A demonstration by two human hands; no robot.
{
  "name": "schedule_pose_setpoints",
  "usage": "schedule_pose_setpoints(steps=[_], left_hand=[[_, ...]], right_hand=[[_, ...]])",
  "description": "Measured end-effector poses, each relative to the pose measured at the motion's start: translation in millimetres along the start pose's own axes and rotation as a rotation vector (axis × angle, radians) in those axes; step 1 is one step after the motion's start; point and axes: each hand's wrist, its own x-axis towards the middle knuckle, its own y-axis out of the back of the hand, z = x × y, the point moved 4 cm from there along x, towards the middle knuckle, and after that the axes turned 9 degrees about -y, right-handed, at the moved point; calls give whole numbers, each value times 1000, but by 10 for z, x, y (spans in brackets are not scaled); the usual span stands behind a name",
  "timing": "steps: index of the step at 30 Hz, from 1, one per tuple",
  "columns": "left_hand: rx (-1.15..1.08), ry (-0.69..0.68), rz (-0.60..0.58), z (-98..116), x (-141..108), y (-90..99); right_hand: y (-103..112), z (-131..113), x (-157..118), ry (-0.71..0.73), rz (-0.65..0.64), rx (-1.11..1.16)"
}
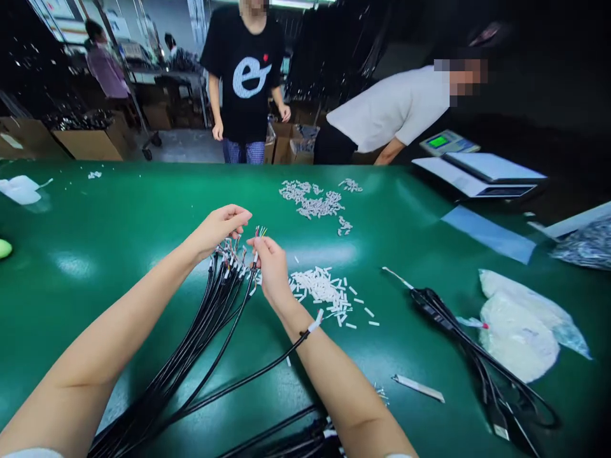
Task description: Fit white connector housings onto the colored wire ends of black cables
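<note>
My right hand point(273, 264) pinches the end of a black cable point(233, 321), whose thin coloured wires point(261, 231) fan out above the fingertips. Just left of it, my left hand point(229, 222) has its thumb and fingers closed together; whatever lies between them is too small to make out. Below the left hand, a thick bundle of black cables point(188, 346) ends in white sleeves and loose wires. One more cable point(252, 375) passes across to my right forearm, its white sleeve against the skin. Beside the right hand lies a pile of short white tubes point(322, 286).
Small grey parts point(315, 202) lie at the table's far side. To the right are a coiled cable point(449, 318), a metal strip point(419, 388), plastic bags point(518, 337), a blue sheet point(491, 232) and a scale point(477, 175). Two people are beyond the green table point(119, 254); others sit farther back.
</note>
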Motion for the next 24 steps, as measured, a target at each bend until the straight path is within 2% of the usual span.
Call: schedule_pose_setpoints(steps=[2, 4, 7, 11, 19, 24], left_hand=[[-64, 73, -86, -191, -44, -61], [-106, 93, -110, -299, -24, -146], [-133, 113, -65, -424, 20, -227], [-170, 124, -14, -561, 30, -243], [-190, 168, -41, -588, 58, -299], [-251, 250, -60, -567, 75, -339]], right_hand=[[17, 73, 41, -11, 3, -25], [38, 140, 73, -4, 14, -53], [67, 201, 101, 20, 39, -107], [79, 236, 121, 10, 41, -143], [75, 237, 125, -18, 37, -127], [85, 249, 137, -27, 47, -114]])
